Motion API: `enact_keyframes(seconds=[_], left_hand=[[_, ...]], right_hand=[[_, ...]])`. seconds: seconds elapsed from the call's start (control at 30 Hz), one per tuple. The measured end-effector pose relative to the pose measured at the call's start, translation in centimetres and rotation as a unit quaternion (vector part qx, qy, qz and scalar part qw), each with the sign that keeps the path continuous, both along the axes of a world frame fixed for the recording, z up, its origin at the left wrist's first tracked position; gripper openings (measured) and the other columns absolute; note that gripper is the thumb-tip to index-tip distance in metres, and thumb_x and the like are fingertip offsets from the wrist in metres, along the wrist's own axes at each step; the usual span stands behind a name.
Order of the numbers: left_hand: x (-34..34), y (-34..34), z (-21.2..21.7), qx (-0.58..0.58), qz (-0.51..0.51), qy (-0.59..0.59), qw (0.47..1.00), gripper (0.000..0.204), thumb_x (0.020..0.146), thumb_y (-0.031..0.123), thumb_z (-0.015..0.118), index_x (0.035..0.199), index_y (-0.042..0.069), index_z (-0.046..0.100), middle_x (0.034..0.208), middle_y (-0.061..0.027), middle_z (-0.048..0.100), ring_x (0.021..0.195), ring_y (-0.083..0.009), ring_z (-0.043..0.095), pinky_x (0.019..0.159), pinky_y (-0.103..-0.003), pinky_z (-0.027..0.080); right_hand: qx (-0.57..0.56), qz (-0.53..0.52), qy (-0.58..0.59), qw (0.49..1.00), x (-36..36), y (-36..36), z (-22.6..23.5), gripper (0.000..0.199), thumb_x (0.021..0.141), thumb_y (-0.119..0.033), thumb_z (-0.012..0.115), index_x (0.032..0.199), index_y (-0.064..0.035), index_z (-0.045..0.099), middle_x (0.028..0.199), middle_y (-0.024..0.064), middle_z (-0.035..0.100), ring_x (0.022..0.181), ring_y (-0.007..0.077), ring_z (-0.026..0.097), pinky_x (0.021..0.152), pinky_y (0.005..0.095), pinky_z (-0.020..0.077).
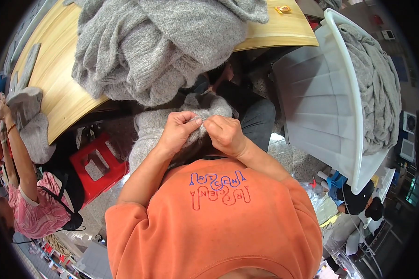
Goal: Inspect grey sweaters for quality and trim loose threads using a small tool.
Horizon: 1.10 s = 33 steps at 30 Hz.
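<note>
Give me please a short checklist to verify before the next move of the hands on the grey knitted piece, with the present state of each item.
1. Left hand pinches the grey knitted piece: ok.
2. Right hand pinches it beside the left: ok.
3. Fingertips of both hands meet at one spot: ok.
4. Tool or needle in the fingers: cannot tell, too small.
5. Piece lies supported on the lap: ok.
6. White tub of grey knitwear within reach on the right: ok.
</note>
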<state>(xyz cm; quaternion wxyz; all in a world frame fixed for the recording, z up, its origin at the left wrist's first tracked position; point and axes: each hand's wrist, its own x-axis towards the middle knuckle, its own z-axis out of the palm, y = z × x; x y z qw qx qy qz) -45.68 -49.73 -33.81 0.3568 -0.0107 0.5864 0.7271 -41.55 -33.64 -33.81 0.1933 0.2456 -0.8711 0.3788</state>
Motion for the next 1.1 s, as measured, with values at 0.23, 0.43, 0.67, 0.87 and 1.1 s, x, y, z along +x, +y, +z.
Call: enact_keyframes(seconds=[0.23,0.43,0.67,0.87,1.1], left_hand=[[1.3,0.2,-0.1,-0.077,0.058,0.099,0.990,0.007,0.074,0.000,0.060,0.081,-0.002,0.061,0.072,0.0023,0.057,0.065,-0.0020,0.047,0.055,-0.017,0.039],[1.9,-0.1,0.0,-0.117,0.052,0.127,0.984,0.009,0.072,0.002,0.063,0.081,-0.001,0.062,0.068,0.0016,0.058,0.061,-0.0024,0.046,0.053,-0.019,0.040],[2.1,0.1,0.1,-0.193,0.047,0.262,0.944,0.010,0.068,-0.002,0.061,0.077,0.001,0.062,0.068,-0.0069,0.060,0.060,-0.0111,0.054,0.052,-0.024,0.042],[1.9,0.3,0.0,-0.215,0.064,0.369,0.902,0.010,0.065,-0.005,0.060,0.073,0.001,0.061,0.064,-0.0104,0.056,0.057,-0.0186,0.055,0.050,-0.027,0.042],[1.6,1.1,0.0,-0.224,0.097,0.573,0.782,0.014,0.064,-0.008,0.056,0.074,0.001,0.056,0.064,-0.0115,0.055,0.055,-0.0236,0.055,0.048,-0.029,0.043]], right_hand=[[-0.074,-0.012,-0.111,0.991,-0.5,-0.4,-0.4,0.016,0.063,0.009,0.052,0.077,-0.0003,0.053,0.086,0.0127,0.056,0.073,0.0253,0.058,0.057,0.0315,0.0473],[-0.194,0.116,-0.207,0.952,-1.6,0.9,-1.1,0.018,0.066,0.009,0.050,0.081,-0.0004,0.053,0.080,0.0068,0.057,0.065,0.0157,0.055,0.053,0.0241,0.0427],[-0.344,0.062,-0.504,0.790,-0.9,0.9,-1.2,0.004,0.070,0.002,0.053,0.074,-0.0005,0.054,0.066,0.0030,0.054,0.062,0.0058,0.049,0.054,0.0234,0.0404],[-0.229,0.023,-0.425,0.876,-0.4,0.0,-0.9,0.003,0.070,0.000,0.052,0.073,0.0004,0.054,0.060,0.0097,0.054,0.054,0.0146,0.054,0.050,0.0272,0.0411],[-0.187,-0.074,-0.258,0.945,0.0,-1.2,-0.3,0.003,0.069,0.000,0.051,0.067,0.0003,0.049,0.062,0.0149,0.051,0.058,0.0309,0.055,0.049,0.0359,0.0419]])
